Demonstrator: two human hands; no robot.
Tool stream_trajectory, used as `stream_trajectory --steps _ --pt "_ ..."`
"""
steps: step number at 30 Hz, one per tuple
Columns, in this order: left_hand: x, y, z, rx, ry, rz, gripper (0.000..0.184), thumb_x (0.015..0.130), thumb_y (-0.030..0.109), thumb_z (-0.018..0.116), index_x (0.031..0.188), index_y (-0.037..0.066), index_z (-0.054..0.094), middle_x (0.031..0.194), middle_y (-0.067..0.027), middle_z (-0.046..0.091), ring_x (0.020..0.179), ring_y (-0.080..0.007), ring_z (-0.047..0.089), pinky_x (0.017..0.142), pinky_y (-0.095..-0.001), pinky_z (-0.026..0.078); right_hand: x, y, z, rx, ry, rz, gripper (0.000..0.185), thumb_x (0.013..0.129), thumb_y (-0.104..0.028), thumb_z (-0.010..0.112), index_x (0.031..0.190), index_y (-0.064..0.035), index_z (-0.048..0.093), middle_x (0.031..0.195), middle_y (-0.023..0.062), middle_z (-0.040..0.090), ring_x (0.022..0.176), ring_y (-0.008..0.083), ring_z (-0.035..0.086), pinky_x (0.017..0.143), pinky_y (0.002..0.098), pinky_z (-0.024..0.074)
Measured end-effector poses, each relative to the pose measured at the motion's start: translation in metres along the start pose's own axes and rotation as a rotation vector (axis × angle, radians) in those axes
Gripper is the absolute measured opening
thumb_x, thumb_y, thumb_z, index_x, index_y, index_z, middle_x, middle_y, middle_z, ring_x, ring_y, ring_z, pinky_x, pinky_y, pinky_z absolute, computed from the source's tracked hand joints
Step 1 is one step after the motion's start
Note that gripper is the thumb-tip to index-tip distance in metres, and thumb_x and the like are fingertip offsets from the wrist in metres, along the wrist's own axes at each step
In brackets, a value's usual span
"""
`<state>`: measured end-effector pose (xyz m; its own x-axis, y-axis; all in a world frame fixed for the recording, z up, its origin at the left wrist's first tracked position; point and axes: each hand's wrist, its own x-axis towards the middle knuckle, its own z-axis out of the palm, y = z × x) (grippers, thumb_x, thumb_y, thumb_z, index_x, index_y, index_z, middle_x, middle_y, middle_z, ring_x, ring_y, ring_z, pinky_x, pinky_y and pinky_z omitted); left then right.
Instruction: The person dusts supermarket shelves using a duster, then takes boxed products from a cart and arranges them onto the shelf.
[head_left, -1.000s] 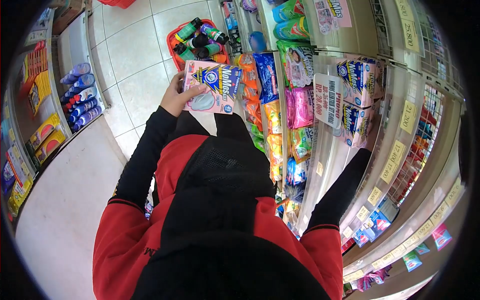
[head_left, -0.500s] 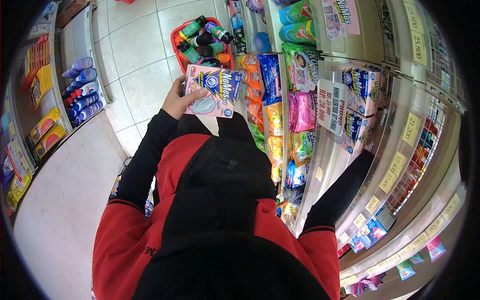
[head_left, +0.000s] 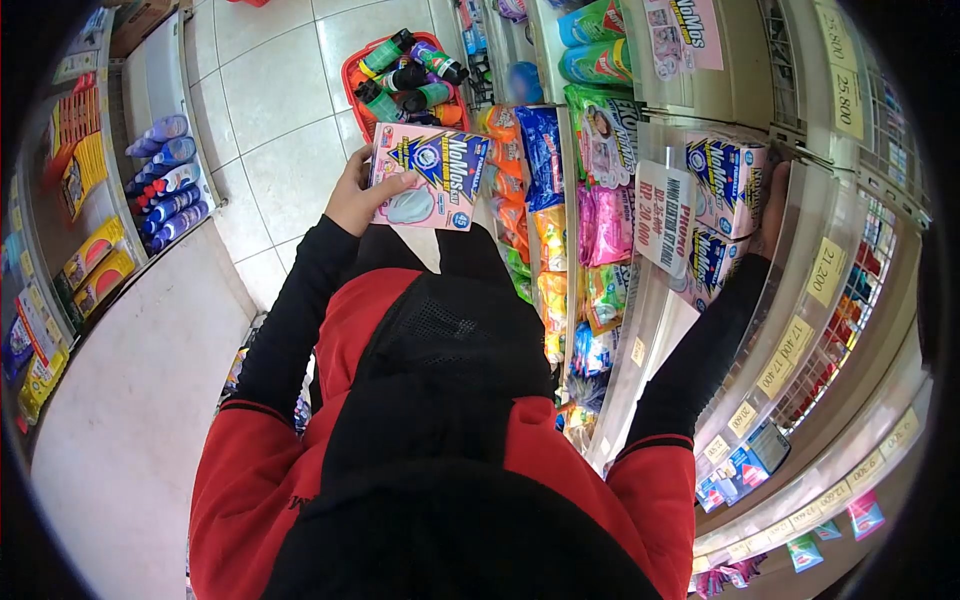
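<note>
My left hand (head_left: 362, 194) grips the left side of a pink and blue NoMos box (head_left: 430, 178), thumb across its front. On the shelf at the right, my right hand (head_left: 774, 208) reaches behind the stacked NoMos boxes (head_left: 722, 188); only part of it shows along their back edge, and its fingers are too hidden to read. A white promo card (head_left: 662, 215) with red print stands in front of the stack.
A red basket (head_left: 356, 68) of dark-capped bottles stands on the tiled floor. Colourful pouches (head_left: 605, 215) fill the lower shelves. Blue bottles (head_left: 172, 180) line the left shelf, near a white panel (head_left: 140, 350). Price strips (head_left: 785, 357) edge the right shelves.
My right hand, hidden before, now shows in part behind the stacked boxes, and its arm has moved further up and to the right. My left hand still holds its box, slightly shifted.
</note>
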<state>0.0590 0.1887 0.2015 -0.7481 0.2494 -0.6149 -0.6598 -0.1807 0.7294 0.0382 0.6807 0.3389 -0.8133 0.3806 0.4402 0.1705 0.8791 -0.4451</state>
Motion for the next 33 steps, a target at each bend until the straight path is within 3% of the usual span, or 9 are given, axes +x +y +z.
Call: stream_trajectory --steps 10,20,25,33 --pt "0.006 -0.002 -0.001 -0.004 0.003 0.013 0.079 0.065 0.024 0.069 0.119 -0.01 0.022 0.102 -0.0188 0.045 0.092 -0.0221 0.051 0.078 -0.0297 0.043 -0.045 -0.001 -0.033 0.012 0.173 0.058 0.051 0.074 -0.02 0.047 0.121 -0.0053 0.033 0.118 0.0146 0.04 0.108 0.0278 0.038 0.091 0.0401 0.0295" --pt "0.015 -0.008 -0.006 -0.032 0.002 0.006 0.077 0.066 0.023 0.069 0.118 -0.01 0.023 0.101 -0.0188 0.046 0.091 -0.0214 0.052 0.076 -0.0285 0.044 -0.149 0.057 -0.111 0.188 0.426 0.528 0.05 0.076 -0.021 0.045 0.122 -0.0057 0.032 0.12 0.014 0.038 0.111 0.0274 0.035 0.093 0.0402 0.0278" --pt "0.019 -0.008 0.001 0.069 -0.03 -0.01 0.07 0.069 0.02 0.064 0.118 -0.009 0.024 0.103 -0.0187 0.048 0.092 -0.0215 0.052 0.08 -0.03 0.042 -0.142 0.082 -0.11 0.354 0.398 0.628 0.049 0.078 -0.022 0.044 0.122 -0.0059 0.031 0.121 0.0136 0.037 0.112 0.0272 0.034 0.093 0.0403 0.027" --pt "0.015 0.005 0.019 0.059 -0.084 -0.01 0.079 0.065 0.023 0.07 0.119 -0.01 0.023 0.103 -0.0193 0.047 0.093 -0.0213 0.051 0.079 -0.0287 0.042 -0.103 0.103 -0.088 0.594 0.263 0.654 0.048 0.079 -0.023 0.042 0.123 -0.0062 0.03 0.123 0.0131 0.036 0.114 0.0269 0.033 0.095 0.0404 0.0256"
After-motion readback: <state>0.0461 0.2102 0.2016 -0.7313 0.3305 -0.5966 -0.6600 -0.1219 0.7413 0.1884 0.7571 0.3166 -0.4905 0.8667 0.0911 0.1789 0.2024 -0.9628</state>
